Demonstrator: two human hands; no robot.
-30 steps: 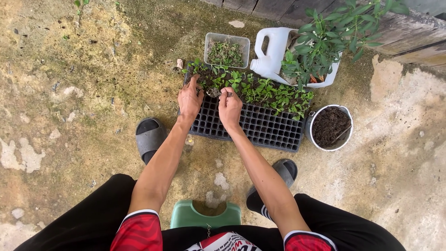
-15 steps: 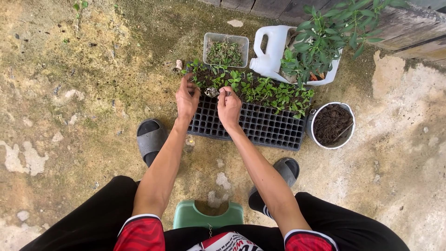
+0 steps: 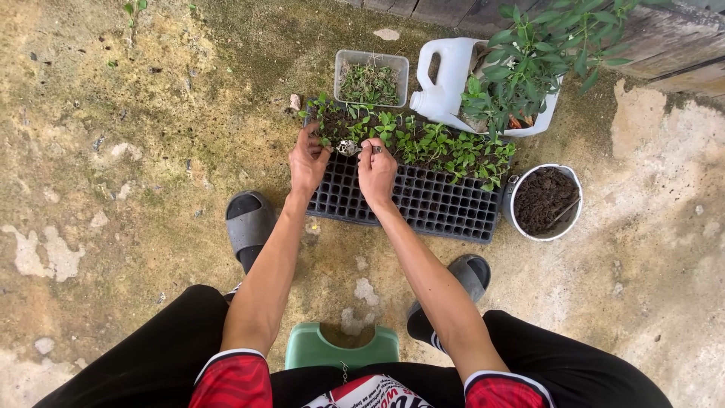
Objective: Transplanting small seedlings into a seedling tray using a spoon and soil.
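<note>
both hands (image 3: pixel 308 160) (image 3: pixel 375 168) over seedling tray (image 3: pixel 423 198), spoon (image 3: pixel 349 147) between grips.

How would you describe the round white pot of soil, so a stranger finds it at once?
Find the long black seedling tray on the concrete ground. The white pot stands just off its right end. It alone is round, holds only dark soil with no plants, and a stick-like tool leans inside.

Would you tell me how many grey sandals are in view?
2: one grey sandal left of the left arm, below the seedling tray's left end; the other sandal right of the right arm, below the tray's right end.
</note>
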